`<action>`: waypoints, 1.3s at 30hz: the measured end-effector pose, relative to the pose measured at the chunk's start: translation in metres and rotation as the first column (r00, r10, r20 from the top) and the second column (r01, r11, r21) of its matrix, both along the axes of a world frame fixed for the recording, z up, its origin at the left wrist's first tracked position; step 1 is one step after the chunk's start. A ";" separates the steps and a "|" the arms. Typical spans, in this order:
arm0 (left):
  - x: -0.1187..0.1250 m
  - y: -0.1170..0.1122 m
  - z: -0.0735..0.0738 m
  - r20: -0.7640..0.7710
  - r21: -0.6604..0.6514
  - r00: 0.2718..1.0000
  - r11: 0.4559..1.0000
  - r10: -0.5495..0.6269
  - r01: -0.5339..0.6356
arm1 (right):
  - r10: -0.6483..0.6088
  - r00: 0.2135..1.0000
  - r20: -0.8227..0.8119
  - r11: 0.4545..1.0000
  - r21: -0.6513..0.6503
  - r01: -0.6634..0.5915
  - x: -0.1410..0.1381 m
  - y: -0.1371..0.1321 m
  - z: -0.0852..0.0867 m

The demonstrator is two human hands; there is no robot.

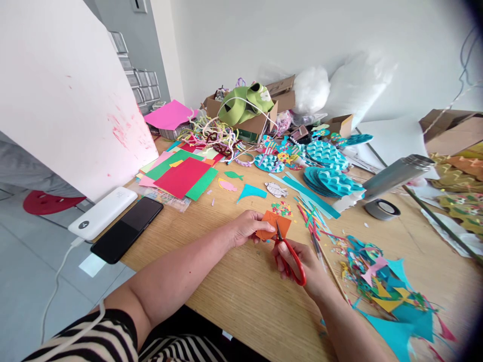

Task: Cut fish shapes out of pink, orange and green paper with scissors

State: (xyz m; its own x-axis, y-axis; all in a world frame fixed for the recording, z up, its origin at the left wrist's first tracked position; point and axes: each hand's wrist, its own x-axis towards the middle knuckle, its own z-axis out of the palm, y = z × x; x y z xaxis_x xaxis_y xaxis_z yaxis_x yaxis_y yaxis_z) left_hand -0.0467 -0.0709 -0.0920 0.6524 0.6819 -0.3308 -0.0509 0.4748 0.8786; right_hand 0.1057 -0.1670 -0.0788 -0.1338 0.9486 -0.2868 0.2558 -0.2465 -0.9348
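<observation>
My left hand pinches a small piece of orange paper by its left side, thumb on top. Faint drawn lines show on the paper. My right hand is wrapped round red-handled scissors, whose dark blades meet the lower edge of the orange paper. Just beyond lies a heap of tiny coloured paper bits. Further off are a blue paper offcut, a fish-shaped drawing on white paper, a green paper fish and a pink and yellow paper fish.
Coloured paper sheets lie at the left, near a black phone and a white power bank. At the right are paper scraps, grey tape, a metal flask and blue wavy discs. Cardboard boxes stand behind.
</observation>
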 end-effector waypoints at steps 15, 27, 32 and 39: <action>0.000 0.000 0.004 -0.004 0.006 0.998 0.998 0.062 -0.062 | -0.018 0.998 -0.056 1.000 -0.003 0.018 0.001 -0.001 -0.004; -0.001 -0.001 0.005 0.012 -0.064 0.999 0.997 0.051 -0.050 | -0.037 0.998 -0.053 0.999 -0.023 0.036 0.001 -0.001 -0.004; 0.000 -0.001 0.005 0.010 -0.067 0.999 0.997 0.049 -0.049 | -0.040 0.997 -0.068 0.999 -0.034 0.038 0.001 0.000 -0.004; 0.000 0.000 0.005 0.005 -0.046 0.999 0.998 0.046 -0.046 | -0.041 0.997 -0.072 0.999 -0.035 0.039 0.002 0.001 -0.006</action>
